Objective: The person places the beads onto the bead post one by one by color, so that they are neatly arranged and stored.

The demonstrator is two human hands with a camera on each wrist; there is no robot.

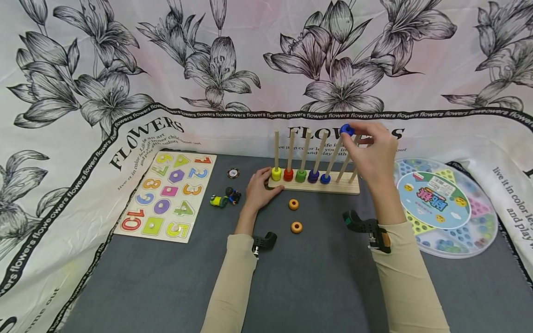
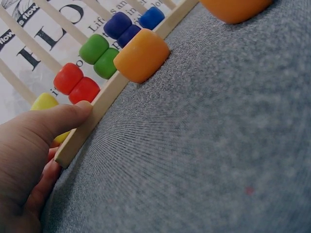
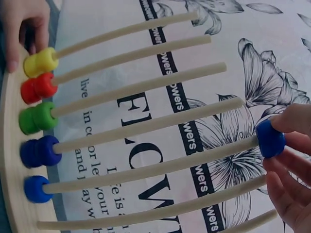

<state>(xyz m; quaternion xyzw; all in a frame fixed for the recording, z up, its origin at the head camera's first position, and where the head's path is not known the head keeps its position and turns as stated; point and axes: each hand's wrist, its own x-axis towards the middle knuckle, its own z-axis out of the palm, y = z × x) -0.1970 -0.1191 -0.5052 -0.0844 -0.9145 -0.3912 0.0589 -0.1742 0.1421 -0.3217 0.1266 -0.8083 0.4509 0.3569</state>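
Note:
My right hand (image 1: pixel 372 150) pinches a blue bead (image 3: pixel 270 139) at the tip of the fifth peg (image 3: pixel 160 165) of a wooden peg stand (image 1: pixel 345 186). From the frames I cannot tell whether the peg has entered the bead's hole. The left hand (image 1: pixel 259 189) grips the stand's left end, its thumb on the front edge. Pairs of yellow (image 3: pixel 41 62), red (image 3: pixel 39 88), green (image 3: pixel 38 117) and dark blue beads (image 3: pixel 41 151) sit at the bottom of the first pegs. One blue bead (image 3: pixel 38 189) is low on the fifth peg. Two orange beads (image 1: pixel 293 204) lie before the stand.
Left of the stand lie a number-and-shape board (image 1: pixel 166 196), a small round token (image 1: pixel 233 173) and a green-and-black toy figure (image 1: pixel 225 198). A round lidded case (image 1: pixel 445 208) of beads is at the right. Floral cloth (image 1: pixel 233 125) rises behind.

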